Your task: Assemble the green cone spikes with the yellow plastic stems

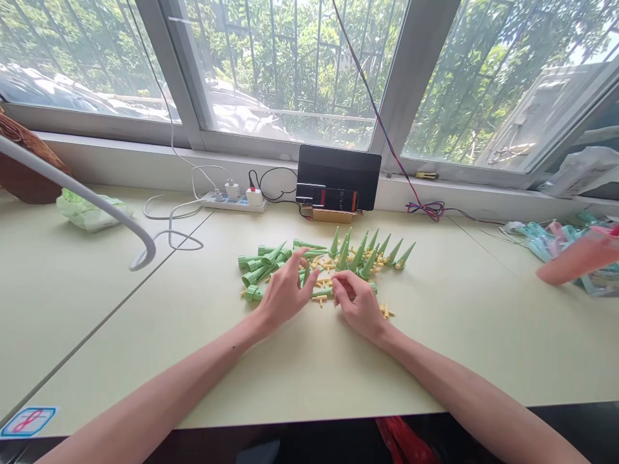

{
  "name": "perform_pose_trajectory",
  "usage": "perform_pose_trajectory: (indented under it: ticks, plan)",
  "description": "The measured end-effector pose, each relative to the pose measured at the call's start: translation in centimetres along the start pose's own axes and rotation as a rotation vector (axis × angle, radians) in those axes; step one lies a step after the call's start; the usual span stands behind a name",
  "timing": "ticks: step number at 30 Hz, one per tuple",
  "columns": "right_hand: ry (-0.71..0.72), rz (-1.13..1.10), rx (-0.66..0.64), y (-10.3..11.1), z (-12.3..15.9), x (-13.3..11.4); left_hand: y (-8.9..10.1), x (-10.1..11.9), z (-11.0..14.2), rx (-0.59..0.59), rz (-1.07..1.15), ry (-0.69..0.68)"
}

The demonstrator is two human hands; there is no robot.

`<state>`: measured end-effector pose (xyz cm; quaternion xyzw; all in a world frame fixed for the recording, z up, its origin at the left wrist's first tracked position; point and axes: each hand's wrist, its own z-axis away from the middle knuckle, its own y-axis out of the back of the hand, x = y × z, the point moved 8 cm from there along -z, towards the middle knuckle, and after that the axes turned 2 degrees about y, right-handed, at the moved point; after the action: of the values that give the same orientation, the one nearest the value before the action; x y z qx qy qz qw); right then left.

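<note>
My left hand (286,287) is over the left part of a pile of green plastic parts, its thumb and forefinger apart. A green pointed spike (306,273) shows in the gap between them; it looks to be beyond the fingers rather than gripped. My right hand (356,301) is closed in a pinch at the pile's near side, and what its fingertips hold is hidden. Capped green spikes (252,277) lie on the left. Several green cones (358,252) stand upright at the right with yellow pieces at their bases. Small yellow T-shaped pieces (320,299) lie between my hands.
Behind the pile, a phone (335,199) leans on a black panel (338,169). A power strip (235,202) with white cables is at back left. A white curved rod (97,193) crosses the left foreground. Coloured plastic parts (546,248) and a pink item (575,260) are at right.
</note>
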<state>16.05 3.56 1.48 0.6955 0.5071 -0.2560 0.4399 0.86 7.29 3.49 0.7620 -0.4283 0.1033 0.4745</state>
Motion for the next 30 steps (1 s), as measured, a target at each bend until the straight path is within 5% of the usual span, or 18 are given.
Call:
perform_pose_trajectory:
  ticks: [8, 12, 18, 24, 30]
  plan:
    - [-0.006, -0.005, 0.037, 0.3, -0.1, 0.1, 2.0, 1.0, 0.3, 0.236, 0.093, -0.114]
    - [-0.008, 0.013, 0.04, 0.4, 0.0, 0.2, 3.0, 2.7, 1.0, 0.321, 0.119, -0.274]
    - [0.014, 0.035, 0.008, 0.2, 0.1, 0.1, 0.6, 4.8, 2.0, 0.057, 0.034, -0.526]
    - [0.046, 0.031, -0.03, -0.2, 0.1, 0.1, -1.1, 4.2, 2.1, -0.121, 0.025, -0.511]
    - [0.044, 0.032, -0.039, -0.2, 0.2, 0.0, -1.3, 3.7, 2.0, -0.127, 0.03, -0.482]
